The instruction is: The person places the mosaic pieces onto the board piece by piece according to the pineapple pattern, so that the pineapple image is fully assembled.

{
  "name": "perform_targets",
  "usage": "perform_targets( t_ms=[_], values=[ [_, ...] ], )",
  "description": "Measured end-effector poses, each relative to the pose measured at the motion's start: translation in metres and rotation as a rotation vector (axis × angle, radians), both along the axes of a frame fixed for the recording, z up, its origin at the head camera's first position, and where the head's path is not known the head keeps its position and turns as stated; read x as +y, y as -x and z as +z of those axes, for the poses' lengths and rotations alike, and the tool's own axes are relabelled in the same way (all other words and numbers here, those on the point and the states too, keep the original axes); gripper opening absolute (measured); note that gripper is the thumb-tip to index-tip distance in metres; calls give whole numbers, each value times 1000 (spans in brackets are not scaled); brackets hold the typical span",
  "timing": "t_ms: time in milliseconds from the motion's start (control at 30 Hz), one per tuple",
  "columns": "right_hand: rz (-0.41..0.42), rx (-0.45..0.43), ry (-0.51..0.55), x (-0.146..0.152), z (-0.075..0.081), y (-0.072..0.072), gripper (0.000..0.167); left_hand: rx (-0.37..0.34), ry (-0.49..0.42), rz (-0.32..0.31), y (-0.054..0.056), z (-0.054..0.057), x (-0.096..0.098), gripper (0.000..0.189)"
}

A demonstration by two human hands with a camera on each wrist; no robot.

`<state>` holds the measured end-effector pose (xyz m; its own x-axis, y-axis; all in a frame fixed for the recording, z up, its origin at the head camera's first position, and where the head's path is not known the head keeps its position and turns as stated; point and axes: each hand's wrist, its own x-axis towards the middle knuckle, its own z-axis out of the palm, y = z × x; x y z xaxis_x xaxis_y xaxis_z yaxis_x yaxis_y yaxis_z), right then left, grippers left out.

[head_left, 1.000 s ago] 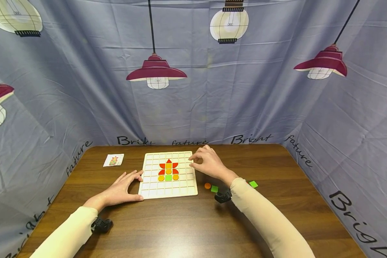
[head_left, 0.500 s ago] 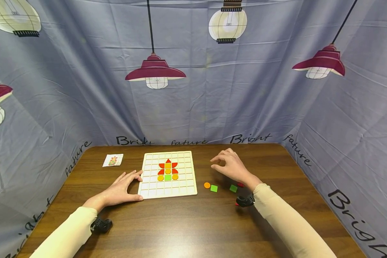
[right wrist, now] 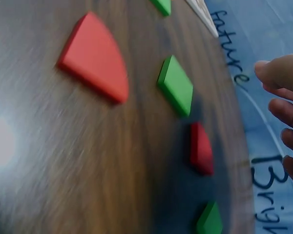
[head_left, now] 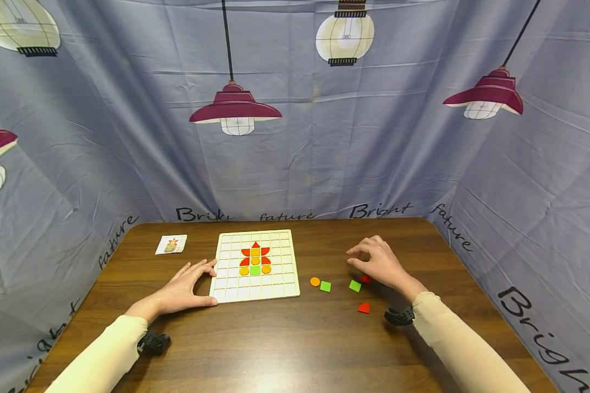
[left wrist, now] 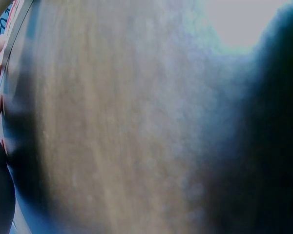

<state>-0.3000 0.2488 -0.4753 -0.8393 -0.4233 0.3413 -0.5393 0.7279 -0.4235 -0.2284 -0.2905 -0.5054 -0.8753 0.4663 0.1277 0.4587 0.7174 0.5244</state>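
Note:
My left hand (head_left: 183,289) rests against the left edge of a white gridded board (head_left: 285,275), its thumb at the near corner and fingertips further up. On the board, red, yellow and green tiles form a figure, a red triangle (head_left: 255,245) on top and a green square (head_left: 255,270) at the bottom centre. My right hand (head_left: 381,265) hovers over the table to the right, fingers loosely curved and holding nothing visible. Below it lie a red tile (head_left: 366,279), a green square tile (head_left: 355,285) and a red quarter-circle tile (right wrist: 95,58). Another green tile (right wrist: 210,219) shows under the hand's shadow.
Between board and right hand lie an orange disc (head_left: 315,281) and a green square (head_left: 325,286). A card (head_left: 171,244) with a printed tile figure sits at the back left of the brown wooden table (head_left: 255,349). A printed curtain (head_left: 295,164) hangs behind.
My right hand has moved from the board's right edge rightward over the loose tiles, uncovering red and green ones. My left hand stays at the board.

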Motion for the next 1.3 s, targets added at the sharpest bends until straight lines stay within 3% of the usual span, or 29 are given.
perform_targets(
  t_ms=[333, 533, 867, 1300],
  values=[
    [-32, -12, -11, 24, -14, -8, 20, -10, 7, 2, -1, 2, 1, 59],
    [-9, 10, -32, 22, -23, -15, 19, -4, 8, 0, -1, 1, 0, 59],
    [110, 42, -132, -30, -26, -28, 28, 2, 16, 1, 0, 0, 0, 59],
    [91, 58, -121, -77, -25, -29, 24, 3, 14, -1, 1, 0, 0, 60]
  ],
)
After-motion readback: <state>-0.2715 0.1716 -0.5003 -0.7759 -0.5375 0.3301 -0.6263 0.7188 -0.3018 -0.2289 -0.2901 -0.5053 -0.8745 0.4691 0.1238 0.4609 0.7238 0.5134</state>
